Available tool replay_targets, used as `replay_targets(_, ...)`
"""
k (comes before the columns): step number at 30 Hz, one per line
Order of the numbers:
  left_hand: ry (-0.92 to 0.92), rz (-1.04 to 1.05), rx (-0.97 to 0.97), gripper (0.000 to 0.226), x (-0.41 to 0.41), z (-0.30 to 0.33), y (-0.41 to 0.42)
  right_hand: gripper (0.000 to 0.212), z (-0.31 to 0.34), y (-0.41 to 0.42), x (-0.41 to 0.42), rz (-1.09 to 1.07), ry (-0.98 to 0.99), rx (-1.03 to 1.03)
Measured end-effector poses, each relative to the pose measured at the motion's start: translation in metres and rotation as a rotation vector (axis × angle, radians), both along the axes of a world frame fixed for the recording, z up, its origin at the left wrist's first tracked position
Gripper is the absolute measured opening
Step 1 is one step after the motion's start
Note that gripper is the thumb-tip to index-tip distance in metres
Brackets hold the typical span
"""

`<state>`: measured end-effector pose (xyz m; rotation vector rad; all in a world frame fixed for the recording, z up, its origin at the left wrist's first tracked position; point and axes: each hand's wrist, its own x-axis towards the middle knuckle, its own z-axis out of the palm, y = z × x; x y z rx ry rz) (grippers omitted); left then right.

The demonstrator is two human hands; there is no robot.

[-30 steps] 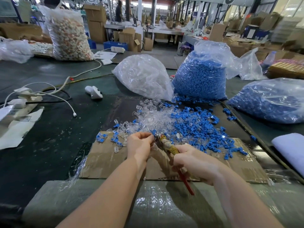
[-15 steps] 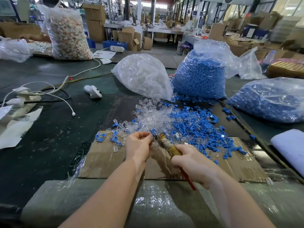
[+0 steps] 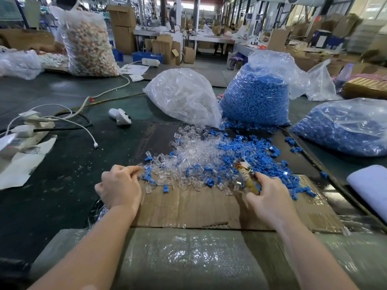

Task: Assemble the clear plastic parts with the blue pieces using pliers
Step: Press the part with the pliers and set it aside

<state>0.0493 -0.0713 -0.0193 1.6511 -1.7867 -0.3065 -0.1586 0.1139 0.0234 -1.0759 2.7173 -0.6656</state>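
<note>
Curled fingers of the left hand (image 3: pixel 119 188) pinch something small at the near-left edge of the heap; what it is cannot be told. The right hand (image 3: pixel 267 197) grips the yellowish handle of the pliers (image 3: pixel 247 173), their nose pointing up into the heap's right side. Glossy clear plastic parts (image 3: pixel 194 155) and matte blue pieces (image 3: pixel 251 151) lie heaped on a flat cardboard sheet (image 3: pixel 188 208). A second ago both hands met at the heap's near edge; now they are well apart.
</note>
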Motion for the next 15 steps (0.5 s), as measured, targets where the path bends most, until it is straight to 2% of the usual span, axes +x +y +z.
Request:
replay_targets(3,-0.03,-0.015,0.014,0.02,-0.005,-0.002,0.002,0.043,-0.004,0.002,-0.008,-0.028,0.058,0.015)
replay_targets(5,0.006,-0.056,-0.005,0.02,-0.013,-0.002,0.007,0.045,-0.006,0.004,-0.014,-0.046,0.106,0.025)
replay_targets(10,0.183,-0.379,-0.079,0.016,-0.045,0.0,0.036,0.054,-0.011,0.007,-0.029,-0.108,0.192,0.107)
replay_targets(15,0.138,-0.619,-0.01,0.024,-0.071,-0.008,0.059,0.059,-0.015,0.008,-0.036,-0.116,0.229,0.173)
